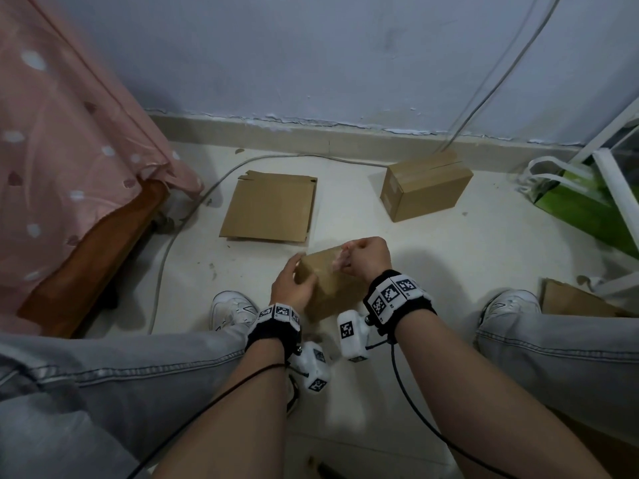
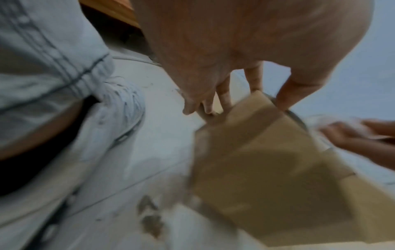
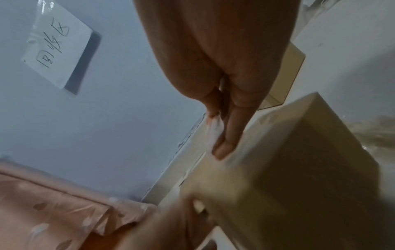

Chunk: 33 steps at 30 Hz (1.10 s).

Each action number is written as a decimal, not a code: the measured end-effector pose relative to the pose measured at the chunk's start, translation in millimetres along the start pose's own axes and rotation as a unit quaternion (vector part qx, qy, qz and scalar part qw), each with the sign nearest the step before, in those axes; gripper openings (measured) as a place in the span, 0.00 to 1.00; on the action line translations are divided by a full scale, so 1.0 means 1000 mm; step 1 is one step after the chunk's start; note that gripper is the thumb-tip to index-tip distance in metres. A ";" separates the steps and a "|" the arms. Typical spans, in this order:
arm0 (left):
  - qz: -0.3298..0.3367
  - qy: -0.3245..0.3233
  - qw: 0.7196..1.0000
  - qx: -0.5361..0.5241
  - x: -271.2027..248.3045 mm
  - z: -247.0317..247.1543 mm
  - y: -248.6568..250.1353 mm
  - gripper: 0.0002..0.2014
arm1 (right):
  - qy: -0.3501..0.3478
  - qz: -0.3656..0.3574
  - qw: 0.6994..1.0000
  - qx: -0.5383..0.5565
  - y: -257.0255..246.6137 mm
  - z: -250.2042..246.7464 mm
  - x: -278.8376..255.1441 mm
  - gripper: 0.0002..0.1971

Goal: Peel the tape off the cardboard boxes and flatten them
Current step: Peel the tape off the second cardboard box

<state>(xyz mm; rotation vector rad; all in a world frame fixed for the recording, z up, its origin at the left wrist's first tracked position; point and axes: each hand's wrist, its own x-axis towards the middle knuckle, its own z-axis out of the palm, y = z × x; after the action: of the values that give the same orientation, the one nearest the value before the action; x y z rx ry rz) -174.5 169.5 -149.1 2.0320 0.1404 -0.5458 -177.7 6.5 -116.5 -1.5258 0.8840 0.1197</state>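
Note:
A small brown cardboard box (image 1: 328, 281) is held above the floor between my knees. My left hand (image 1: 294, 283) grips its left end, fingers on one face and thumb on the other (image 2: 252, 101). My right hand (image 1: 363, 257) pinches a strip of clear tape (image 1: 340, 259) at the box's far right corner; the tape (image 3: 215, 128) shows crumpled between thumb and fingers beside the box (image 3: 299, 169). A flattened box (image 1: 271, 207) lies on the floor ahead. A taped, closed box (image 1: 423, 186) stands at the back right.
A bed with a pink spotted cover (image 1: 69, 133) fills the left side. Grey cables (image 1: 179, 229) run over the floor and up the wall. A green bag (image 1: 584, 205) and white rack stand at the right. More cardboard (image 1: 574, 300) lies by my right shoe.

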 end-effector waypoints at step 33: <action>0.155 -0.024 0.977 0.144 0.005 0.012 0.009 0.51 | -0.029 -0.095 0.974 -0.203 -0.015 -0.006 -0.004 0.13</action>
<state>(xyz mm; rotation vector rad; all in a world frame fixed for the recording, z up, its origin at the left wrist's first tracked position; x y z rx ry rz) -171.1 154.2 -149.1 2.2624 -0.2971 -0.4341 -174.0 1.7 -101.3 -1.9705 0.6873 0.2144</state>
